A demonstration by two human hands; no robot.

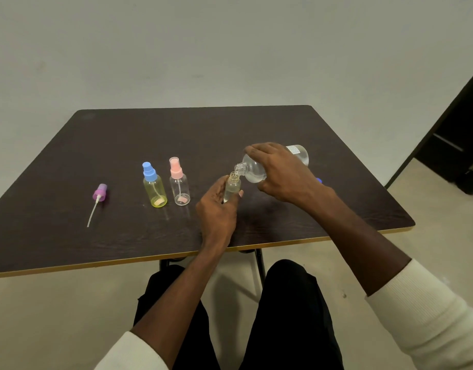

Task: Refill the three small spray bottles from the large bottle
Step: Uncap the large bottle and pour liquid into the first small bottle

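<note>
1. A dark wooden counter point(230, 124) is seen from above; it is set before a pale wall.
2. The large bottle point(252, 169) is grasped by the right hand point(283, 172); it is tilted with its open neck down and to the left; clear liquid is seen inside it.
3. A small open bottle point(232, 186) is gripped by the left hand point(216, 209); it is held upright, just under the neck of the large bottle; the two mouths are nearly touching.
4. A yellow spray bottle point(154, 189) with a blue cap is placed upright to the left of the hands; a clear spray bottle point(179, 188) with a pink cap is standing just beside it; both are capped.
5. A purple spray head point(99, 194) with its thin tube is laid flat on the counter, well apart to the left.
6. A small blue thing point(318, 180) is partly hidden behind the right hand; it cannot be told what it is.
</note>
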